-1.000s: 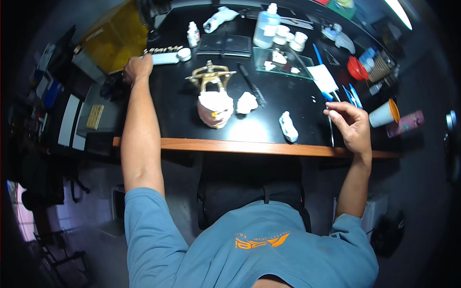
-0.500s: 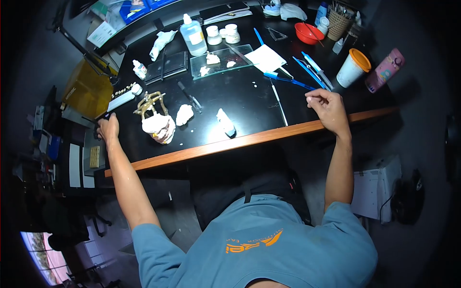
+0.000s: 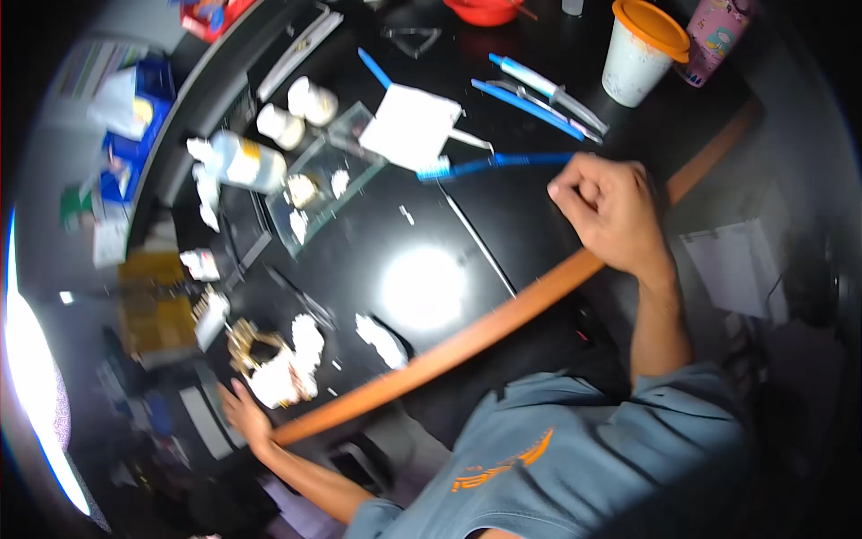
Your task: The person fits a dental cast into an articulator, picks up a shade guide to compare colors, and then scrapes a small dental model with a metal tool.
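Note:
My right hand [image 3: 615,216] hovers at the table's front edge with its fingers curled in, a hollow showing between thumb and forefinger. Its knuckles overlap the handle end of a blue toothbrush [image 3: 525,161], whose bristles lie by a white paper pad [image 3: 410,126]. Down at the table's left corner, my left hand [image 3: 246,415] has its fingers apart. Beside it stands a plaster dental model [image 3: 277,381] in a brass articulator [image 3: 242,346]. A white plaster lump [image 3: 307,341] touches that model, and another white piece [image 3: 382,343] lies near the wooden edge.
A thin rod [image 3: 480,244] points toward the wooden edge [image 3: 467,340]. Behind lie a glass slab [image 3: 310,229] with white lumps, a clear bottle [image 3: 256,163], white jars [image 3: 312,101] and blue-handled tools [image 3: 530,110]. An orange-lidded cup [image 3: 633,67] and pink bottle [image 3: 714,45] stand at right.
My head has turned and tilted, so the whole view is rotated and partly blurred. My left hand's fingers are more spread. My right hand is curled more and now overlaps the toothbrush handle.

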Demonstrator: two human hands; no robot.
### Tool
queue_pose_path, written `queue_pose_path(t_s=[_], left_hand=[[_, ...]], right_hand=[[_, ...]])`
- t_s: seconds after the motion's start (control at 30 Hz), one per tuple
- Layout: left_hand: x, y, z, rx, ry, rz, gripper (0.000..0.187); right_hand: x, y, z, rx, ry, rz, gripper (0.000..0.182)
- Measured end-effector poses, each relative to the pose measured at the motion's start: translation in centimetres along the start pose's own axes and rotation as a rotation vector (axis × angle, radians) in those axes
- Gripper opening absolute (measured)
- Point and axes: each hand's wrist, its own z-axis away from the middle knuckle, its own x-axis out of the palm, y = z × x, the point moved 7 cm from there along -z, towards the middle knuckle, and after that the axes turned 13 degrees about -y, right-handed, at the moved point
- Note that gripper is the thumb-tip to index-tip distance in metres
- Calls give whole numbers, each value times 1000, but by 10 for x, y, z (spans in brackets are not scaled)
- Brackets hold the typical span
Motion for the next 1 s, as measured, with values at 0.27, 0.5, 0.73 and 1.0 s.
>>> queue_pose_path(t_s=[0.27, 0.5, 0.73, 1.0], left_hand=[[-28, 60, 36, -71, 55, 7, 74], [-20, 43, 37, -225, -20, 74, 79], [-14, 38, 33, -205, 8, 124, 80], [-23, 46, 41, -182, 88, 150, 79]], right_hand=[[0, 0, 0, 18, 67, -15, 28], [1, -2, 6, -12, 95, 56, 27], [7, 10, 4, 5, 80, -9, 22], [49, -90, -61, -456, -92, 105, 13]])
